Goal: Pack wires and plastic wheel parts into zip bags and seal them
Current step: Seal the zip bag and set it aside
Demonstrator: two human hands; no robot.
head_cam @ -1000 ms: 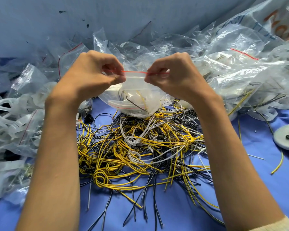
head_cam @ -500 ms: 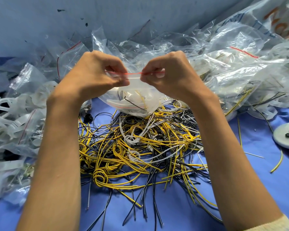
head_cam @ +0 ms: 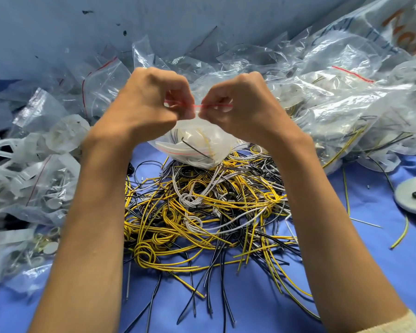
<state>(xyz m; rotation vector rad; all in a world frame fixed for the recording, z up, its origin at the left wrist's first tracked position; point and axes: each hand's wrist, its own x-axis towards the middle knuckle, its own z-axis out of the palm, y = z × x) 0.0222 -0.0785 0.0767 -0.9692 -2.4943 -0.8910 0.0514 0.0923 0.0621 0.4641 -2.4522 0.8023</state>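
A blue cloth covers the work surface. Along its far edge rises a pale blue-grey backdrop, creased, dark-specked, softly lit.

Brought the left hand and the right hand together along the red zip strip at the mouth of the zip bag. Reduced the exposed strip between the pinching fingertips in two steps: from a clear stretch a second earlier, to a shorter one half a second earlier, to a mere sliver. Carried the left hand rightward farther than the right hand leftward. Ended with the thumbs nearly touching and a short run of strip showing behind the right hand's fingers.
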